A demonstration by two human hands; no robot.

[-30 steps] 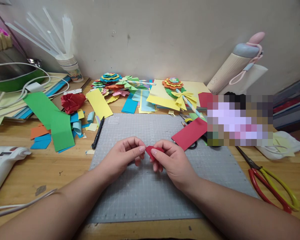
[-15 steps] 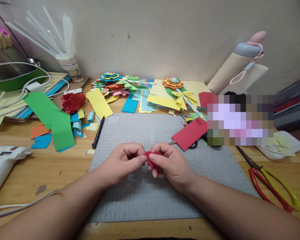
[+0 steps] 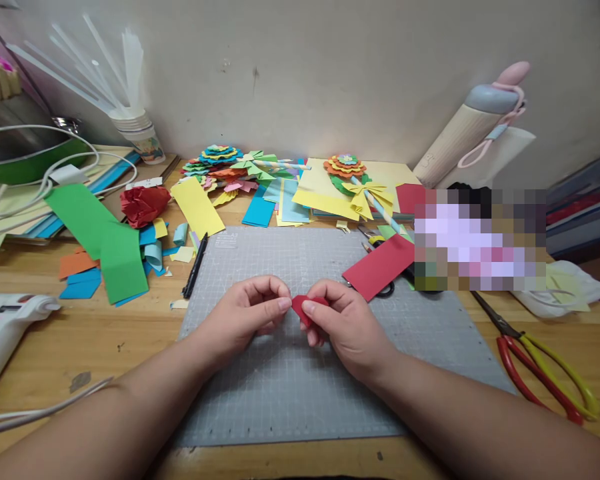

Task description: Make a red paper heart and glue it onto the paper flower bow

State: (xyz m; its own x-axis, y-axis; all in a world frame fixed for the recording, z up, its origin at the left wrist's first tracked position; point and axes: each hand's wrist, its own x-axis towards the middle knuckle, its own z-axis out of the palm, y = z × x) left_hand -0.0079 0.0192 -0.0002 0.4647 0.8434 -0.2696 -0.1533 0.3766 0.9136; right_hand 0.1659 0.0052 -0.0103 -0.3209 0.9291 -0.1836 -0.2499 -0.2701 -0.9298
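A small folded piece of red paper is held above the grey cutting mat. My right hand pinches it between thumb and forefinger, with the other fingers curled behind. At its left tip, the thumb and forefinger of my left hand are pressed together on the paper's edge. A red paper rectangle lies beyond my right hand, over the dark handles of some scissors. Part of the folded piece is hidden by my right thumb.
Red-and-yellow-handled scissors lie at the right, a glue gun at the left. A black pen rests along the mat's left edge. Green strips, a crumpled red paper flower and layered paper flowers are farther back.
Half a second ago both hands were slightly lower and closer together, with the left fingertips farther onto the red paper. Now the left hand has drawn back to its tip. Other things stay put.
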